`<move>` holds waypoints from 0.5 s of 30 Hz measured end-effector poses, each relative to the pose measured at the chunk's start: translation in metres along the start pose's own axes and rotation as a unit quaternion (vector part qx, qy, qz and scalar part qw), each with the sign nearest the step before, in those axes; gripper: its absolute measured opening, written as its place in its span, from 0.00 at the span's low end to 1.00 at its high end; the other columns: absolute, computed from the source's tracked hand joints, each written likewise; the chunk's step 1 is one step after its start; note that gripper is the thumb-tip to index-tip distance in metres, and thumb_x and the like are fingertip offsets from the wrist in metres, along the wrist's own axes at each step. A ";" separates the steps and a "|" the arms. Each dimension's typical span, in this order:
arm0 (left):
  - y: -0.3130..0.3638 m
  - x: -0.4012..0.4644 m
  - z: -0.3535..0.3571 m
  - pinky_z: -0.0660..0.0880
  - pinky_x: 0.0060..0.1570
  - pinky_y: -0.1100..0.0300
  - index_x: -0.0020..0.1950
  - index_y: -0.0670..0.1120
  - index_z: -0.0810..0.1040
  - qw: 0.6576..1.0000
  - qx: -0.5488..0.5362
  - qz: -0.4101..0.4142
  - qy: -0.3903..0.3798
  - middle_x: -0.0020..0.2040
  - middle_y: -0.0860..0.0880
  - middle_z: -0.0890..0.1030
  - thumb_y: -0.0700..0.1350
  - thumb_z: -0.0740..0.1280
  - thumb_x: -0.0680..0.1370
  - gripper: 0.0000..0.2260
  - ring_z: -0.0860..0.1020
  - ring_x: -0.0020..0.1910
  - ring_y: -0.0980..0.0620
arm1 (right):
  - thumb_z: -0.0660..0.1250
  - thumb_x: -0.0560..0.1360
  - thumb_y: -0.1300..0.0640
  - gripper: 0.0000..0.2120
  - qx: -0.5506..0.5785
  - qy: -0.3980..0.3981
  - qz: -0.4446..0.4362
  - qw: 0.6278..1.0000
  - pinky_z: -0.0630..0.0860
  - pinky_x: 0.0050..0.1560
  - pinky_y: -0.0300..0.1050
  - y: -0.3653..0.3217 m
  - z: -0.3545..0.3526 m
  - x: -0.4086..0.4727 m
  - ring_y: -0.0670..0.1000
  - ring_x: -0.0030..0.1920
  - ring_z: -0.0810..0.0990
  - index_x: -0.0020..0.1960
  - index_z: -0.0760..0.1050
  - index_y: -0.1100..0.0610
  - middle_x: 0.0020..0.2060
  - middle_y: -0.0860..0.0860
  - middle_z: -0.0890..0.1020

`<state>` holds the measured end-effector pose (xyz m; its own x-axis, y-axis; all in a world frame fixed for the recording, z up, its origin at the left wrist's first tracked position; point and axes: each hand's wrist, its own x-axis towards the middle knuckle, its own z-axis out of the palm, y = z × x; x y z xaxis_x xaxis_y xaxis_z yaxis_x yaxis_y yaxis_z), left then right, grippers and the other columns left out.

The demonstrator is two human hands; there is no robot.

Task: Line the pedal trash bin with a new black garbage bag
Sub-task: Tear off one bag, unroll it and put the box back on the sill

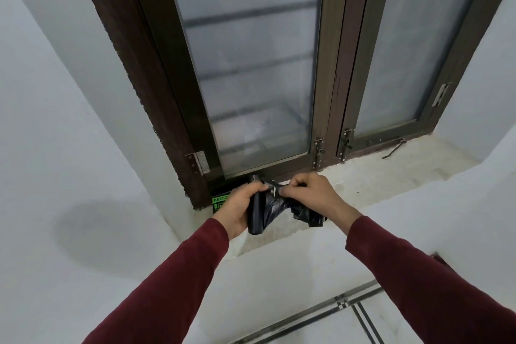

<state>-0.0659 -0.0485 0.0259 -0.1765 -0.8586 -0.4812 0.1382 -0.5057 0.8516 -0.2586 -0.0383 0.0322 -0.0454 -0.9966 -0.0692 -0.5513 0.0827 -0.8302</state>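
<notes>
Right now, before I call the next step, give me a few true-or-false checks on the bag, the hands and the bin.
1. Both hands hold the black garbage bag. True: left hand, right hand.
2. The bag is fully opened out. False: it is bunched and crumpled.
3. The pedal bin is in view. False: no bin shows.
4. The hands work over the window sill. True.
5. A green-labelled pack lies on the sill behind the left hand. True.
6. The window stands open. False: it appears shut.
</notes>
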 end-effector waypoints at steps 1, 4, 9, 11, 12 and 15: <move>0.000 0.000 0.001 0.81 0.47 0.53 0.63 0.38 0.82 1.000 0.001 0.006 -0.001 0.55 0.37 0.86 0.42 0.70 0.78 0.15 0.84 0.48 0.42 | 0.78 0.71 0.48 0.13 -0.006 0.017 -0.013 1.000 0.74 0.39 0.40 0.002 0.003 0.000 0.45 0.36 0.79 0.38 0.78 0.53 0.33 0.47 0.82; 0.000 0.001 0.006 0.80 0.49 0.52 0.56 0.43 0.82 1.000 0.006 0.025 0.007 0.49 0.40 0.85 0.41 0.70 0.78 0.07 0.83 0.47 0.43 | 0.80 0.70 0.46 0.16 -0.011 0.040 0.001 0.999 0.72 0.37 0.37 0.001 0.007 0.001 0.44 0.38 0.79 0.50 0.79 0.52 0.37 0.46 0.80; -0.006 0.002 0.013 0.81 0.48 0.53 0.50 0.42 0.82 0.997 0.034 0.062 0.030 0.46 0.40 0.85 0.38 0.70 0.78 0.03 0.84 0.46 0.43 | 0.83 0.65 0.44 0.11 -0.007 0.040 0.048 0.998 0.80 0.45 0.41 0.006 0.008 0.006 0.47 0.42 0.85 0.42 0.88 0.48 0.38 0.44 0.86; -0.009 0.002 0.017 0.81 0.47 0.53 0.48 0.42 0.81 0.996 0.027 0.074 0.031 0.44 0.40 0.84 0.37 0.70 0.77 0.02 0.84 0.44 0.43 | 0.84 0.64 0.44 0.10 -0.023 0.074 0.067 0.995 0.82 0.47 0.44 0.005 0.011 0.007 0.47 0.41 0.85 0.37 0.86 0.47 0.36 0.44 0.86; -0.010 0.002 0.019 0.82 0.45 0.53 0.47 0.43 0.81 0.996 0.025 0.080 0.035 0.42 0.41 0.84 0.36 0.70 0.77 0.02 0.84 0.42 0.45 | 0.83 0.64 0.45 0.10 -0.031 0.088 0.073 0.993 0.82 0.47 0.45 0.004 0.013 0.007 0.48 0.41 0.85 0.37 0.85 0.48 0.36 0.44 0.85; -0.009 -0.002 0.025 0.82 0.39 0.55 0.45 0.43 0.79 0.995 0.022 0.091 0.035 0.38 0.44 0.83 0.36 0.70 0.77 0.04 0.83 0.36 0.47 | 0.82 0.66 0.47 0.10 -0.066 0.124 0.068 0.988 0.81 0.45 0.44 0.003 0.022 0.008 0.52 0.42 0.84 0.36 0.83 0.50 0.39 0.47 0.85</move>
<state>-0.0914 -0.0405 0.0245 -0.0832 -0.9401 -0.3305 0.1180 -0.3386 0.9335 -0.2424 -0.0461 0.0171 -0.3204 -0.9470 -0.0247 -0.6283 0.2320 -0.7426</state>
